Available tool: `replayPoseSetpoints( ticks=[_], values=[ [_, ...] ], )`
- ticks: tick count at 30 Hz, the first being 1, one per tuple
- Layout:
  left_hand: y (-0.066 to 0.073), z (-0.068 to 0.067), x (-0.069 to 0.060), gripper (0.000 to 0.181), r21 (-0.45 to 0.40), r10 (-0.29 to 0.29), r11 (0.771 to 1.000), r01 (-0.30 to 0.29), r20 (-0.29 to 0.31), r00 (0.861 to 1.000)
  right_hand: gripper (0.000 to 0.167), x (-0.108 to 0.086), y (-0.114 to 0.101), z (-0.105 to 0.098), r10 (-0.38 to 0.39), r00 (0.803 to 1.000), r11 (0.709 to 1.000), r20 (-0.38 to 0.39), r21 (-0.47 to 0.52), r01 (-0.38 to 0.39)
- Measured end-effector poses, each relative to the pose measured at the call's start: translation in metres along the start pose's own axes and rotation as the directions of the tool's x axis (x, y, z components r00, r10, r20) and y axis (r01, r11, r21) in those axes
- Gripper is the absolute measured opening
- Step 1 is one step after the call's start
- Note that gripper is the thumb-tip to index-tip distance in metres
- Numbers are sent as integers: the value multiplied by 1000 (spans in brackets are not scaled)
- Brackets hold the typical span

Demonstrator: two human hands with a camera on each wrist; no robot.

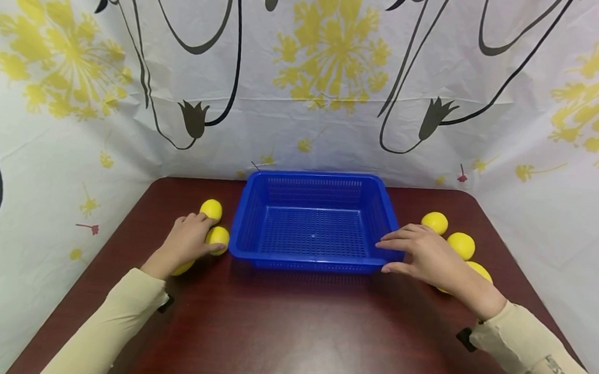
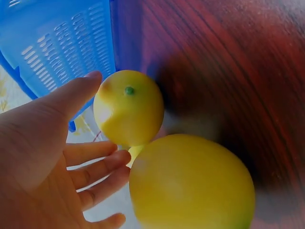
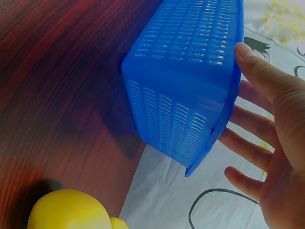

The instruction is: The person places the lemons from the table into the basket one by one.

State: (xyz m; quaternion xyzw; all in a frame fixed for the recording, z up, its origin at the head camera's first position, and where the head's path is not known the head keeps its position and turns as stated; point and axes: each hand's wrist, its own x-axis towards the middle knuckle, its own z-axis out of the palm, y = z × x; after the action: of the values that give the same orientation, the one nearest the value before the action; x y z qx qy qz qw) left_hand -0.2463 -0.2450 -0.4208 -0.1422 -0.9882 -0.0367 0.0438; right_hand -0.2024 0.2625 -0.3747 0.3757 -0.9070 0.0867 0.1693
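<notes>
My left hand [image 1: 186,240] reaches over the round yellow fruits left of the basket. Its thumb and fingers are spread about one yellow fruit [image 2: 128,109] with a small green stem spot; firm contact is not clear. A larger-looking yellow fruit [image 2: 193,183] lies nearer the left wrist camera, and another yellow fruit [image 1: 211,209] is just beyond the fingers. At the front right corner of the blue plastic basket [image 1: 305,259], my right hand [image 1: 422,253] has its fingers extended over the rim. Its thumb [image 3: 250,55] lies at the rim's edge. Nothing lies inside the basket.
Right of the basket several yellow fruits [image 1: 460,245] lie in a row, partly hidden by the right forearm. The dark red-brown wooden table [image 1: 290,325] stretches toward me. A white patterned cloth [image 1: 313,136] hangs behind and at both sides.
</notes>
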Motion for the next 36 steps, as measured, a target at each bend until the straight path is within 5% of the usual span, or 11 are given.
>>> replayPoseSetpoints(
  ticks=[17,36],
  values=[
    [5,7,0,60,48,-40,998,42,-36,999,35,0,1,2,-64,997,998,-52,-2,64],
    [9,10,1,61,-8,1,1000,-2,-71,997,32,-4,0,4,-43,998,999,-52,-3,43]
  ],
)
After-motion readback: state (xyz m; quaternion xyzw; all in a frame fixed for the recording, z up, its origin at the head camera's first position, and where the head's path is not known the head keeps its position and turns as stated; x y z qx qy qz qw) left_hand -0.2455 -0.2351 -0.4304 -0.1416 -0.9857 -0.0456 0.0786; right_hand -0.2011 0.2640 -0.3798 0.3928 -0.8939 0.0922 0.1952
